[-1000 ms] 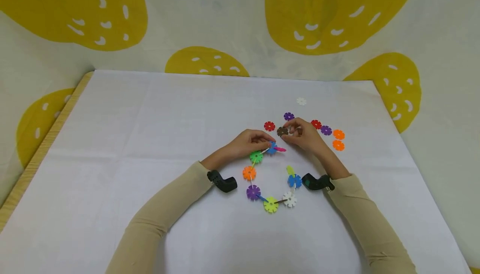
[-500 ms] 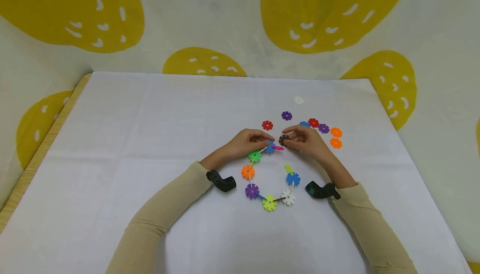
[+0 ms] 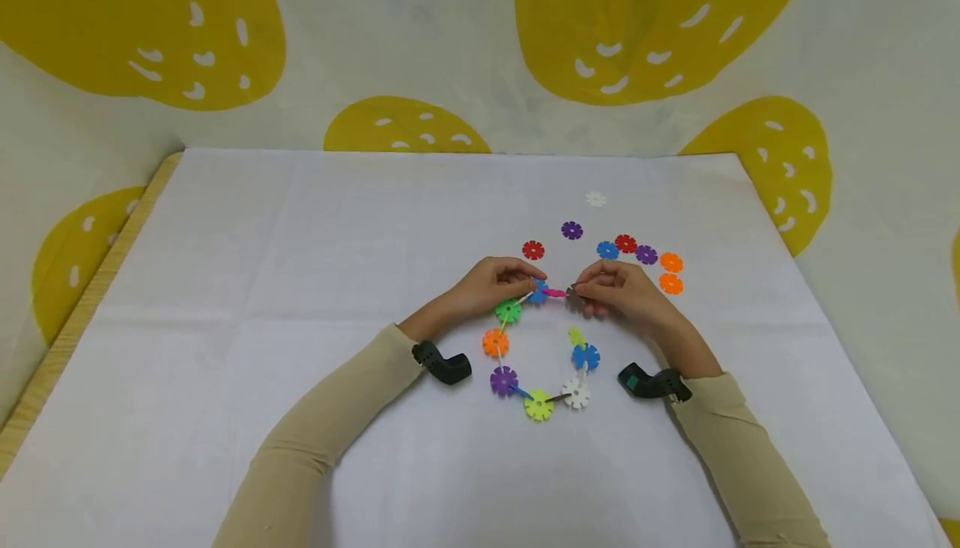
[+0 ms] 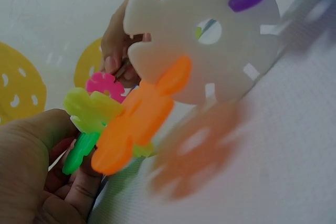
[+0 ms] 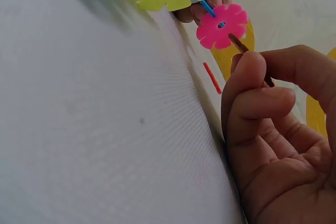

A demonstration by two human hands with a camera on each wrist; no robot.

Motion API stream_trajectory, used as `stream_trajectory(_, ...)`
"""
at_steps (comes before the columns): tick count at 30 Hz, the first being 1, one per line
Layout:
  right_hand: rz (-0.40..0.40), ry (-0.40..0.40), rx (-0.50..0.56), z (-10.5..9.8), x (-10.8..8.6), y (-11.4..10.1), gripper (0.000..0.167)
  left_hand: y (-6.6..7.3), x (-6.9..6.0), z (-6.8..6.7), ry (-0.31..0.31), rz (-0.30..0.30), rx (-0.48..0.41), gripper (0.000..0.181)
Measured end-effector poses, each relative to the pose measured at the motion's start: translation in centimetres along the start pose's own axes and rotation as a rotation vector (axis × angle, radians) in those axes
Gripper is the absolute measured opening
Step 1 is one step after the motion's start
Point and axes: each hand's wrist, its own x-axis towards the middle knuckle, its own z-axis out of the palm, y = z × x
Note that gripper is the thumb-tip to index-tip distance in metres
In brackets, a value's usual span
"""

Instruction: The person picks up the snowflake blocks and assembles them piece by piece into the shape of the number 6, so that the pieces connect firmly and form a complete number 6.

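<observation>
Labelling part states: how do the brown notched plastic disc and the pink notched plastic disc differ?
Hold: the brown notched plastic disc is pinched in the right grip; the pink notched plastic disc is slotted to the blue notched plastic disc.
Pose, right wrist view: brown disc edge-on; pink disc shows its face.
Shared: both thin; edges appear to meet.

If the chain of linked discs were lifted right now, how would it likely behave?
The chain would probably bend or twist at its joints, since the discs meet only at slots. It looks light, the discs being thin. Its lime end disc, ungripped, might sag.
</observation>
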Motion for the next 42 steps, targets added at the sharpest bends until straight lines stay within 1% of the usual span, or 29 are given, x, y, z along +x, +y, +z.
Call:
stream_trajectory(4,0.010,-0.021,0.062,0.0,0.0,-0.1,0.014,0.1,0.0,0.0,0.004,-0.004,-0.003,0.025)
stream_trajectory(9,0.003,-0.034,0.085,0.3,0.1,0.0,0.013,0.1,-0.1,0.0,0.006,-0.017,0.008,0.025)
stream_trajectory(13,-0.004,-0.014,0.111,0.6,0.3,0.1,0.015,0.1,-0.1,-0.1,0.014,-0.029,0.012,0.025)
stream_trajectory(18,-0.006,0.019,0.087,0.9,0.4,0.0,0.016,0.1,-0.1,-0.2,0.020,-0.031,0.015,0.025)
stream_trajectory(20,-0.007,0.026,0.078,1.0,0.4,-0.1,0.015,0.1,-0.1,-0.2,0.022,-0.031,0.015,0.024)
stream_trajectory(26,-0.014,0.040,0.095,1.1,0.5,0.0,0.011,0.1,0.0,-0.3,0.014,-0.033,0.005,0.024)
stream_trajectory(31,-0.040,0.022,0.073,1.2,0.5,-0.1,0.013,0.3,0.0,-0.3,0.006,-0.033,0.003,0.023)
stream_trajectory(34,-0.032,0.030,0.071,1.3,0.5,-0.2,0.016,0.2,0.0,-0.3,0.018,-0.031,0.003,0.023)
stream_trajectory(37,-0.002,0.039,0.053,1.5,0.4,-0.4,0.023,0.1,0.0,-0.2,0.019,-0.035,-0.007,0.023)
stream_trajectory(39,0.011,0.028,0.005,1.4,0.2,-0.6,0.027,0.0,0.0,-0.1,0.021,-0.038,-0.009,0.023)
stream_trajectory(42,0.022,-0.011,-0.122,1.2,-0.3,-1.2,0.032,0.1,0.1,-0.1,0.031,-0.039,0.000,0.021)
